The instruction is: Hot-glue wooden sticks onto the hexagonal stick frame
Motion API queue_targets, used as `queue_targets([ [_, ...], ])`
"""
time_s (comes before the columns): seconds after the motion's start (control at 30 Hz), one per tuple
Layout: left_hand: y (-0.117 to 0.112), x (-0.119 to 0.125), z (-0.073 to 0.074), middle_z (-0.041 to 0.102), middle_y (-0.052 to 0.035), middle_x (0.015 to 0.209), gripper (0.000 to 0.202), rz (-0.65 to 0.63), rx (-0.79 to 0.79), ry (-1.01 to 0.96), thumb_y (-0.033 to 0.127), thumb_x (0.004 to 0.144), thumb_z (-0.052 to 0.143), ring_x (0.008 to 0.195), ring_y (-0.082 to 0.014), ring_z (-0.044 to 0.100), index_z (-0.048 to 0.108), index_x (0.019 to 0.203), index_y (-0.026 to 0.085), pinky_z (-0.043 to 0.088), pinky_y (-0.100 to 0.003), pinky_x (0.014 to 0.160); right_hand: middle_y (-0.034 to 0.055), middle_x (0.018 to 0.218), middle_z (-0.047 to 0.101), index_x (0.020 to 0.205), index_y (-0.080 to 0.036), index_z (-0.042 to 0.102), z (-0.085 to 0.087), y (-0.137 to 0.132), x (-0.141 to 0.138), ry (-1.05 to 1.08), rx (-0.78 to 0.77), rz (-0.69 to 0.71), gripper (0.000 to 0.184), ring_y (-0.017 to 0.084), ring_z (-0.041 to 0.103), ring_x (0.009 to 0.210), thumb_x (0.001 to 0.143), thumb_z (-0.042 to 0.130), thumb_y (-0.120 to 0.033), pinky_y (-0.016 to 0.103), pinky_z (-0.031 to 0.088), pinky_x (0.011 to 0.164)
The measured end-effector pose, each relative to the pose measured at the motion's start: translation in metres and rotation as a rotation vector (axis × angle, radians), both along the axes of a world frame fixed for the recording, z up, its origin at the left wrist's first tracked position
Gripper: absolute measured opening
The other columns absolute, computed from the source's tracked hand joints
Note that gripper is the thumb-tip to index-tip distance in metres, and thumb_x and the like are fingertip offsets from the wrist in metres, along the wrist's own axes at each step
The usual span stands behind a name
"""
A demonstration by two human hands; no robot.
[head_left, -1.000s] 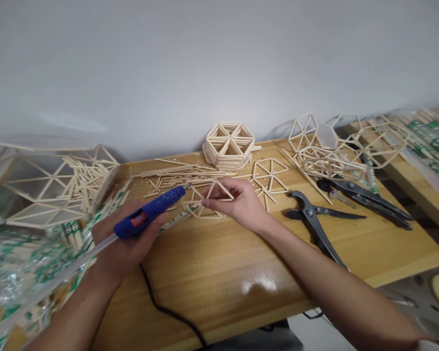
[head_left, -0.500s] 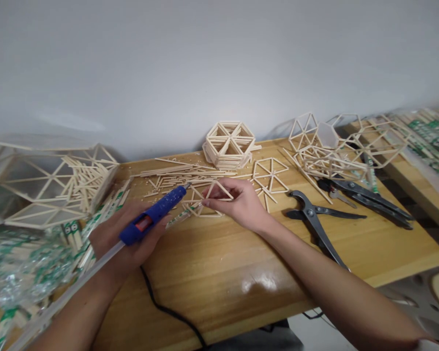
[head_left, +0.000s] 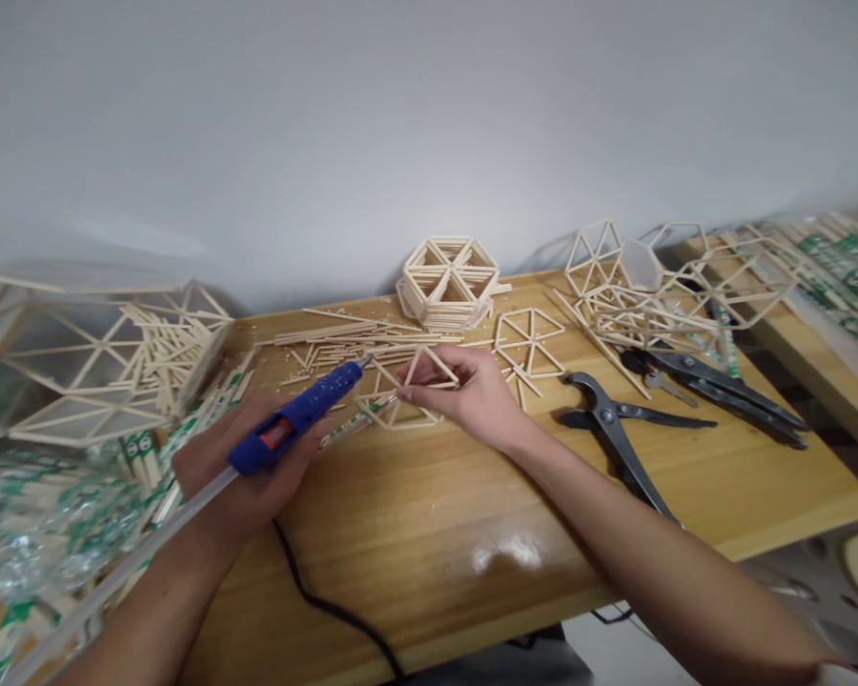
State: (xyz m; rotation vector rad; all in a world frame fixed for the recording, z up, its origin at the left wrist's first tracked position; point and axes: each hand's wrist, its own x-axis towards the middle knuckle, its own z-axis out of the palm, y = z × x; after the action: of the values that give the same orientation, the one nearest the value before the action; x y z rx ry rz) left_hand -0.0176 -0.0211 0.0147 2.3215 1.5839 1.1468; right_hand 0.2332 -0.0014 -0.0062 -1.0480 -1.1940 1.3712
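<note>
My left hand (head_left: pixel 254 457) is closed round a blue hot glue gun (head_left: pixel 300 419), a long translucent glue stick (head_left: pixel 150 548) trailing from its back end. The nozzle points toward a hexagonal wooden stick frame (head_left: pixel 407 425) on the table. My right hand (head_left: pixel 468 391) pinches that frame at its upper right part, where two sticks form a raised peak. Close by, just right of my right hand, lie more flat stick frames (head_left: pixel 533 335). Beneath the frame's left side is a green-printed wrapped chopstick packet (head_left: pixel 347 427). My right fingertips partly hide the pinched joint.
Behind stands a stack of hexagonal frames (head_left: pixel 449 281). Loose sticks (head_left: pixel 357 338) lie left of it. Pliers (head_left: pixel 607 414) and a second cutting tool (head_left: pixel 722 386) rest at right. A stick-filled lattice basket (head_left: pixel 100 362) and wrapped chopsticks (head_left: pixel 50 514) crowd the left. A black cord (head_left: pixel 321 605) crosses the front.
The raised peak of the frame has shifted slightly up and right with my right hand. The glue gun has moved very slightly left. Everything else looks the same.
</note>
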Motion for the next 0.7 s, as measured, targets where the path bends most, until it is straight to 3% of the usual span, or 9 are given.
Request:
queue_targets([
  [0.17, 0.0046, -0.0029, -0.0002, 0.070, 0.0032, 0.071, 0.010, -0.004, 0.039, -0.024, 0.038, 0.089, 0.073, 0.059, -0.0179, 0.067, 0.073, 0.085, 0.028, 0.049, -0.031, 0.056, 0.0021, 0.081, 0.074, 0.074, -0.018, 0.072, 0.0033, 0.0020, 0.0033, 0.031, -0.033, 0.001, 0.033, 0.015, 0.064, 0.069, 0.065, 0.098, -0.038, 0.027, 0.051, 0.065],
  [0.6, 0.0051, -0.0072, -0.0044, 0.076, 0.0034, 0.081, 0.014, -0.066, 0.034, 0.014, 0.041, 0.085, 0.078, 0.065, -0.0198, 0.073, 0.076, 0.095, 0.032, 0.055, -0.031, 0.059, -0.0010, 0.070, 0.068, 0.075, -0.019, 0.073, 0.0048, 0.0019, 0.0005, 0.041, -0.044, 0.004, 0.036, 0.013, 0.059, 0.064, 0.063, 0.098, -0.040, 0.026, 0.048, 0.061],
  [0.7, 0.0055, -0.0091, -0.0058, 0.074, 0.0036, 0.075, 0.013, -0.012, -0.003, -0.037, 0.041, 0.083, 0.080, 0.062, -0.0187, 0.069, 0.076, 0.090, 0.030, 0.053, -0.032, 0.059, 0.0009, 0.076, 0.072, 0.073, -0.019, 0.072, 0.0036, 0.0024, 0.0009, 0.022, -0.036, -0.001, 0.036, 0.015, 0.062, 0.067, 0.063, 0.098, -0.042, 0.027, 0.050, 0.062],
])
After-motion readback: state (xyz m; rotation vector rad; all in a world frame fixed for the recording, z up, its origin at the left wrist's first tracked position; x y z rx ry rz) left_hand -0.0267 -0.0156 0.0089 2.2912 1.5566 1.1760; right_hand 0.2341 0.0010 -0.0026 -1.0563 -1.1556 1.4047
